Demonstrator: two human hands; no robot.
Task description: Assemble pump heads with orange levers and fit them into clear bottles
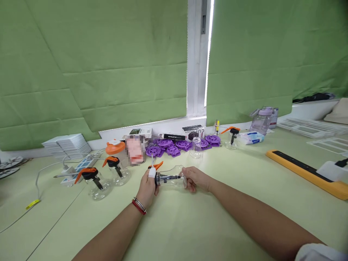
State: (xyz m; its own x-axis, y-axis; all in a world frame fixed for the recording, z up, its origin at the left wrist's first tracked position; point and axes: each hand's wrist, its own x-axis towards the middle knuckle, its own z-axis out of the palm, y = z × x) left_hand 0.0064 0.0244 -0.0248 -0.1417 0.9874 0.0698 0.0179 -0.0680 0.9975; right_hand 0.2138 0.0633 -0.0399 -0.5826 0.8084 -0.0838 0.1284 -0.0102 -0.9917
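A clear glass oil bottle [174, 175] lies sideways in front of me, held between both hands. My left hand [147, 185] is closed around its black-collared top, where an orange lever [156, 165] sticks out. White wrapping covers one finger of that hand. At the bottle's base, on the right, the fingers of my right hand [196, 179] are closed on the glass. A black tube runs inside the bottle. To the left stand two similar bottles, a nearer oil bottle [99, 188] and a farther oil bottle [121, 175], both with orange levers and metal spouts.
Several purple plastic wheel-like parts [173, 150] lie beyond my hands, beside an upturned clear glass [196, 148]. Another oil bottle [232, 139] stands by a tissue pack [251, 137]. A power strip [81, 166] with cables lies left; an orange-and-black bar [304, 172] lies right.
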